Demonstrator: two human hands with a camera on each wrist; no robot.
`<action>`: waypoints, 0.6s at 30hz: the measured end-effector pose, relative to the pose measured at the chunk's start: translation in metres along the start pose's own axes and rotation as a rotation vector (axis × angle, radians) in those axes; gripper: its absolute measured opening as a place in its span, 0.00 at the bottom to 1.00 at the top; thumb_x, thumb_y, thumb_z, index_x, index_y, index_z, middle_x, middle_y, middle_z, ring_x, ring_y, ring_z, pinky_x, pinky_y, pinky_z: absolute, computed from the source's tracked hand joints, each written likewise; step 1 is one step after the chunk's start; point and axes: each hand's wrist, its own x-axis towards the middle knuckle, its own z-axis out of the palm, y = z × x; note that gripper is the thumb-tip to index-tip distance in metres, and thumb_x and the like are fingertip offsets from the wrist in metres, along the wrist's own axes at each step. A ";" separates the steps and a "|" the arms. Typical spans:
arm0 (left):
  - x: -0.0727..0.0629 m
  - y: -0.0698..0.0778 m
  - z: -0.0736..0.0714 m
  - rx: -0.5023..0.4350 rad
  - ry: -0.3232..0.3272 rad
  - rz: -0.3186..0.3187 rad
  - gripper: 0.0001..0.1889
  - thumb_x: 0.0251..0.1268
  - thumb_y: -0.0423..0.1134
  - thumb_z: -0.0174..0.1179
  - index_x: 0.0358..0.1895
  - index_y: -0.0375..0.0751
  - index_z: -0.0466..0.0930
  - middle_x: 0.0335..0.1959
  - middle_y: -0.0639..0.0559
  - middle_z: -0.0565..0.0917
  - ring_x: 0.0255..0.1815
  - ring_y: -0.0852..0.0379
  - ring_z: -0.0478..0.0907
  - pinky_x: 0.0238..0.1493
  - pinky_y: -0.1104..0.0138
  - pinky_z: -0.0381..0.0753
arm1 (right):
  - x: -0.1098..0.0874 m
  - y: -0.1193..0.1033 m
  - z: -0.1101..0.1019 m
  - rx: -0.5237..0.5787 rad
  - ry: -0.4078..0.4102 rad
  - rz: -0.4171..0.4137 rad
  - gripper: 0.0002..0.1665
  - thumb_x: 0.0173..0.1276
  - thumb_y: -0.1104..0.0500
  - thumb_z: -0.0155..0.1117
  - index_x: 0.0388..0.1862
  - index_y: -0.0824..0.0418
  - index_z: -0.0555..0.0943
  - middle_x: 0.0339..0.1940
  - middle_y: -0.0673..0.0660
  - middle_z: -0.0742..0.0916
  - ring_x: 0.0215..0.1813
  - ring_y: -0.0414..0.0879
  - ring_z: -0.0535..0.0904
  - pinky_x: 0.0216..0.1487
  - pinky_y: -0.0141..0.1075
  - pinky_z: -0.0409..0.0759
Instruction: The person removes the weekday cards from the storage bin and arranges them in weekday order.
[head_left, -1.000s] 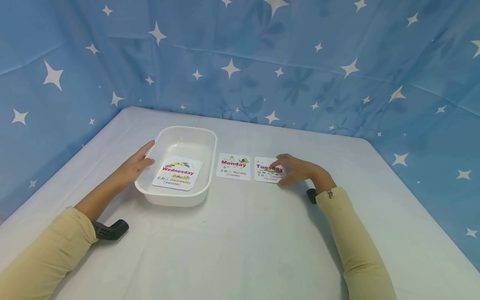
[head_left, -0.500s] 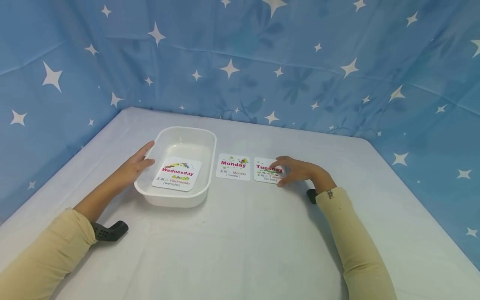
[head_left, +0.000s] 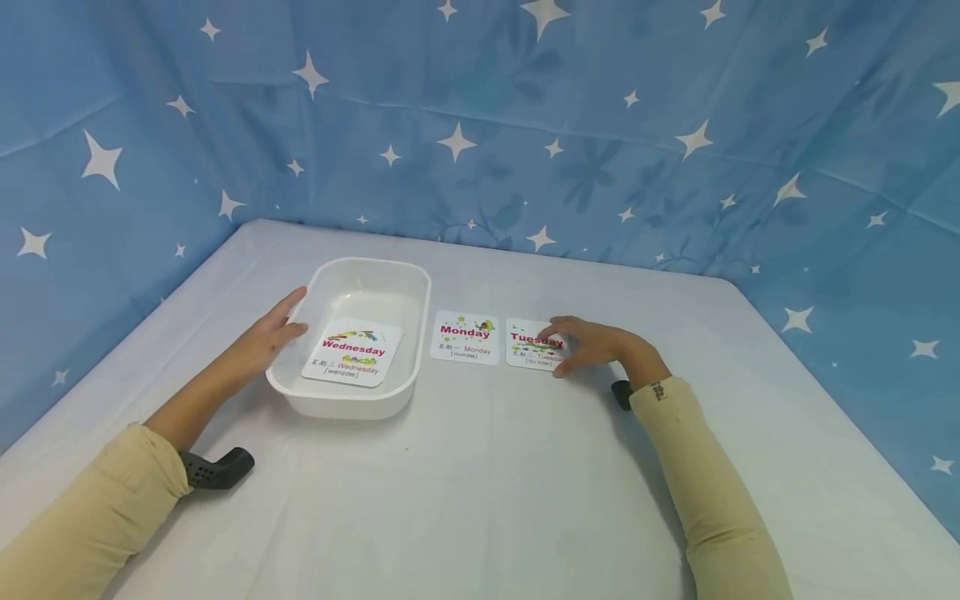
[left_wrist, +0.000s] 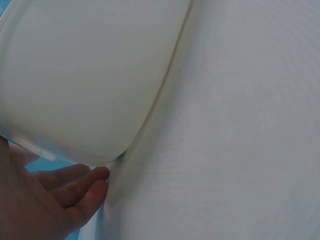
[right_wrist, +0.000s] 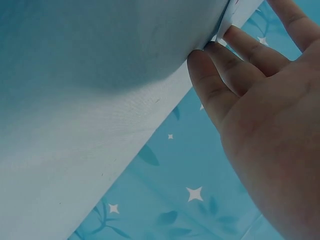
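A white basin (head_left: pixel 367 404) stands on the table at the left and holds the Wednesday card (head_left: pixel 351 352), which leans face up at its near end. My left hand (head_left: pixel 262 337) holds the basin's left side, thumb over the rim and fingers along the outer wall. In the left wrist view the fingers (left_wrist: pixel 80 187) lie against the basin's lower corner. The Monday card (head_left: pixel 465 337) lies flat right of the basin, with the Tuesday card (head_left: pixel 531 343) beside it. My right hand (head_left: pixel 600 342) rests at the Tuesday card's right part, fingertips on its face and thumb near its lower right corner.
A white cloth covers the table (head_left: pixel 465 500). Blue curtains (head_left: pixel 480 100) with white stars hang behind and along both sides. Black wrist mounts (head_left: pixel 217 471) show beneath the sleeves.
Hands, basin and cards keep their places. Only the head view has shifted slightly, so the scene sits a little lower in it.
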 end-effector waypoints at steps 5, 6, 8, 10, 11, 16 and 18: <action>0.000 0.000 0.000 -0.009 0.002 0.003 0.34 0.71 0.42 0.37 0.72 0.45 0.28 0.73 0.38 0.33 0.72 0.33 0.35 0.66 0.40 0.42 | 0.000 0.000 0.000 0.020 -0.004 0.014 0.41 0.49 0.50 0.72 0.64 0.50 0.68 0.74 0.61 0.52 0.74 0.62 0.41 0.69 0.59 0.45; 0.000 0.000 0.000 -0.011 0.003 0.004 0.34 0.71 0.42 0.37 0.72 0.45 0.28 0.73 0.38 0.32 0.72 0.34 0.34 0.66 0.40 0.41 | 0.000 0.000 0.000 0.019 -0.004 0.013 0.42 0.49 0.50 0.72 0.64 0.50 0.68 0.74 0.61 0.52 0.74 0.62 0.41 0.68 0.59 0.45; -0.001 0.000 -0.001 -0.016 0.003 0.004 0.34 0.71 0.42 0.37 0.72 0.45 0.28 0.73 0.39 0.32 0.71 0.33 0.32 0.66 0.40 0.40 | 0.001 0.001 0.001 0.020 -0.002 0.017 0.42 0.48 0.49 0.72 0.64 0.50 0.68 0.74 0.60 0.52 0.74 0.62 0.41 0.68 0.59 0.45; -0.001 0.000 -0.001 -0.021 0.004 0.007 0.34 0.71 0.42 0.37 0.72 0.45 0.28 0.73 0.39 0.32 0.71 0.32 0.32 0.66 0.39 0.39 | 0.001 0.001 0.001 0.020 0.002 0.019 0.43 0.48 0.49 0.72 0.64 0.50 0.68 0.74 0.60 0.52 0.74 0.61 0.41 0.68 0.60 0.44; -0.001 0.000 0.000 -0.022 0.005 0.009 0.34 0.71 0.42 0.37 0.72 0.45 0.28 0.73 0.39 0.32 0.71 0.32 0.32 0.66 0.39 0.39 | 0.001 0.001 0.002 0.019 0.004 0.017 0.43 0.48 0.49 0.72 0.65 0.49 0.68 0.75 0.60 0.52 0.74 0.61 0.40 0.68 0.60 0.44; -0.002 -0.001 -0.001 -0.027 0.007 0.013 0.34 0.71 0.42 0.38 0.72 0.45 0.28 0.73 0.39 0.32 0.71 0.32 0.32 0.65 0.39 0.39 | 0.001 0.000 0.003 0.018 0.010 -0.001 0.42 0.49 0.50 0.72 0.65 0.51 0.68 0.75 0.60 0.51 0.74 0.61 0.40 0.68 0.60 0.45; -0.001 -0.001 -0.001 -0.029 0.008 0.014 0.34 0.71 0.42 0.38 0.72 0.45 0.29 0.73 0.39 0.32 0.71 0.32 0.33 0.65 0.39 0.40 | 0.001 0.001 0.003 0.009 0.013 -0.007 0.42 0.50 0.50 0.72 0.65 0.52 0.67 0.75 0.60 0.51 0.74 0.61 0.41 0.68 0.60 0.46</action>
